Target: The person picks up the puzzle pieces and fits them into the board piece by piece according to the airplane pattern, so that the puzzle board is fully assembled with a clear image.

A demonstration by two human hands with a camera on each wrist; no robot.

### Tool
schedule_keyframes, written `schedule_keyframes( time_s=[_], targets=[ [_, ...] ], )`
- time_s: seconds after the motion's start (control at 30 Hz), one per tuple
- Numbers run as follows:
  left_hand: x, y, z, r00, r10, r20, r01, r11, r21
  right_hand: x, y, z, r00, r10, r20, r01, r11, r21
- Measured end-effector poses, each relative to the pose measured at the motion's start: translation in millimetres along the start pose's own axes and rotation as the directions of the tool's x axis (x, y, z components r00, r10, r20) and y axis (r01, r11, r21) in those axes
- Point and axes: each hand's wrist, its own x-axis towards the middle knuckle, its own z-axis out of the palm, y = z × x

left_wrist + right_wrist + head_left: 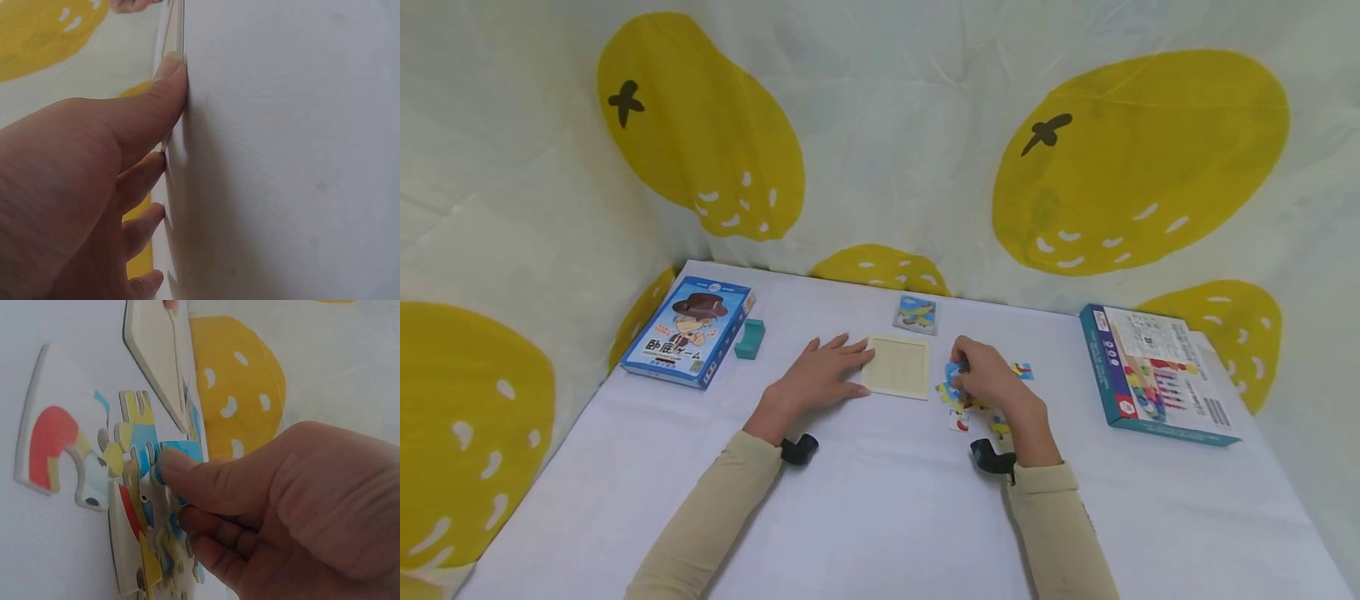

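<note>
A shallow wooden puzzle tray (898, 367) lies bare in the middle of the white table. My left hand (820, 377) rests beside it with fingers spread, fingertips on its left edge; in the left wrist view the thumb (169, 78) sits against the tray's rim. To the right of the tray, my right hand (992, 377) is over a loose heap of jigsaw pieces. Its thumb and fingers pinch a blue jigsaw piece (184, 449), partly hidden by the thumb. A red-and-white piece (53, 440) lies at the near side of the heap, and a yellow-edged piece (135, 406) sticks out.
Behind the tray lies a small picture square (916, 314) in blue and yellow. At the left are a blue game box (688, 329) and a teal notched block (750, 339). A larger flat box (1157, 375) lies at the right. Patterned cloth (880, 167) hangs behind the table.
</note>
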Motion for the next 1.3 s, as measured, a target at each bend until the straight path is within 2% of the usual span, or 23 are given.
schedule_keyframes(
  time_s=[0.07, 0.27, 0.4, 0.5, 0.6, 0.83, 1.07, 1.3],
  targets=[
    [0.5, 1.1, -0.1, 1.000, 0.003, -0.006, -0.003, 1.000, -0.001, -1.4, -1, -2, 1.000, -0.014, -0.022, 0.014, 0.999, 0.038],
    [3.5, 5.0, 1.8, 0.999, 0.033, -0.024, -0.033, 0.999, 0.005, -2.0, -7, -4, 0.984, -0.067, -0.168, 0.093, 0.984, 0.154],
    [6.4, 7.6, 2.9, 0.998, 0.054, -0.034, -0.054, 0.998, 0.017, 5.8, -14, 7, 0.970, -0.085, -0.226, 0.140, 0.962, 0.236],
    [8.1, 9.8, 3.1, 0.997, 0.063, -0.033, -0.063, 0.998, 0.018, 13.3, -21, 19, 0.965, -0.072, -0.252, 0.139, 0.956, 0.259],
    [9.0, 12.1, 2.8, 0.997, 0.067, -0.026, -0.067, 0.998, 0.013, 19.4, -30, 30, 0.959, -0.034, -0.281, 0.110, 0.959, 0.261],
    [10.3, 14.2, 4.6, 0.997, 0.076, -0.026, -0.076, 0.997, 0.004, 33.6, -42, 49, 0.918, 0.040, -0.395, 0.062, 0.968, 0.243],
    [11.6, 13.0, 6.0, 0.996, 0.082, -0.029, -0.082, 0.997, 0.004, 40.6, -51, 55, 0.920, 0.070, -0.386, 0.013, 0.978, 0.208],
    [10.1, 12.3, 4.5, 0.994, 0.097, -0.042, -0.098, 0.995, -0.018, 44.8, -57, 57, 0.913, 0.077, -0.401, 0.002, 0.981, 0.193]
  ],
)
